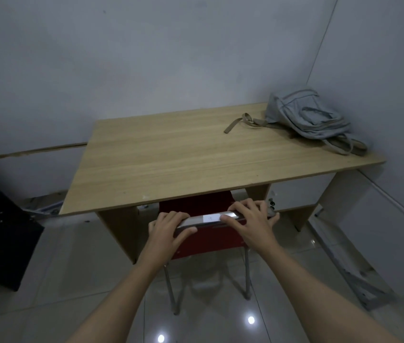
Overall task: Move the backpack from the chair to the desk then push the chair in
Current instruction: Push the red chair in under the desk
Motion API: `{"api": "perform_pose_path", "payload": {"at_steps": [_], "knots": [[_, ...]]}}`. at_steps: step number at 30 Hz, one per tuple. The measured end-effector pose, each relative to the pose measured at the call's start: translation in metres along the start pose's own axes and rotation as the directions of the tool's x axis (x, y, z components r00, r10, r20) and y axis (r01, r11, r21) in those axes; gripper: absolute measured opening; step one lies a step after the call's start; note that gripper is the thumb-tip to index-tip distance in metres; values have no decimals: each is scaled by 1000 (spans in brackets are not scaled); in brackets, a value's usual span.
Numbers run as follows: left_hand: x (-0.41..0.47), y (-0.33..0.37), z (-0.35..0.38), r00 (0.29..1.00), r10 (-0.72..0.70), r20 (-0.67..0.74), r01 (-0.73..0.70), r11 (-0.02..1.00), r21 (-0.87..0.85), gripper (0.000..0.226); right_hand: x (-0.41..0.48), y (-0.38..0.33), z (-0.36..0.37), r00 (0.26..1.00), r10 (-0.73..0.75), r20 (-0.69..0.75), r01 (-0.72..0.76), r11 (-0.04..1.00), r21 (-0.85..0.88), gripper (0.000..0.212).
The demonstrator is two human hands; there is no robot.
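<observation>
A grey backpack (305, 117) lies on the far right corner of the wooden desk (171, 157), one tan strap trailing to the left. The red chair (203, 238) stands under the desk's front edge, its seat mostly hidden beneath the top and its metal legs showing below. My left hand (167, 230) grips the left end of the chair's silver top rail. My right hand (250, 220) grips the rail's right end, fingers curled over it.
White walls close off the back and right side of the desk. A dark cabinet (0, 233) stands at the left. Cardboard and clutter lie on the floor behind the desk's left side. A long board leans along the right wall on the glossy tiles.
</observation>
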State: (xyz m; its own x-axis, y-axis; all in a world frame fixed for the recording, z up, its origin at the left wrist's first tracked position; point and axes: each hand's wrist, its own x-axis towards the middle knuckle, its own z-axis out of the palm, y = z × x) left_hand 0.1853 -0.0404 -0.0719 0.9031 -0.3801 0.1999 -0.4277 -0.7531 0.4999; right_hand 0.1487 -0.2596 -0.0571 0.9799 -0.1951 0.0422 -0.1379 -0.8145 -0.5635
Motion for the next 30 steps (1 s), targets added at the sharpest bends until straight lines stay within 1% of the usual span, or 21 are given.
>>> {"api": "perform_pose_path", "payload": {"at_steps": [4, 10, 21, 25, 28, 30], "knots": [[20, -5, -2, 999, -23, 43, 23, 1000, -11, 58, 22, 1, -1, 999, -13, 47, 14, 1000, -14, 40], [45, -18, -5, 998, -37, 55, 39, 999, -35, 62, 50, -5, 2, 999, -34, 29, 34, 999, -3, 43], [81, -36, -16, 995, -36, 88, 36, 999, 7, 65, 86, -22, 9, 998, -32, 50, 30, 999, 26, 44], [86, -36, -19, 995, -37, 90, 33, 998, 47, 66, 94, -20, 12, 999, -22, 43, 21, 999, 27, 44], [83, -35, -17, 996, -68, 56, 65, 996, 54, 62, 91, -14, 12, 999, -42, 31, 39, 996, 82, 41], [76, -31, -15, 990, -141, -15, 140, 989, -39, 52, 88, -12, 10, 1000, 1, -16, 1, 989, 151, 36]]}}
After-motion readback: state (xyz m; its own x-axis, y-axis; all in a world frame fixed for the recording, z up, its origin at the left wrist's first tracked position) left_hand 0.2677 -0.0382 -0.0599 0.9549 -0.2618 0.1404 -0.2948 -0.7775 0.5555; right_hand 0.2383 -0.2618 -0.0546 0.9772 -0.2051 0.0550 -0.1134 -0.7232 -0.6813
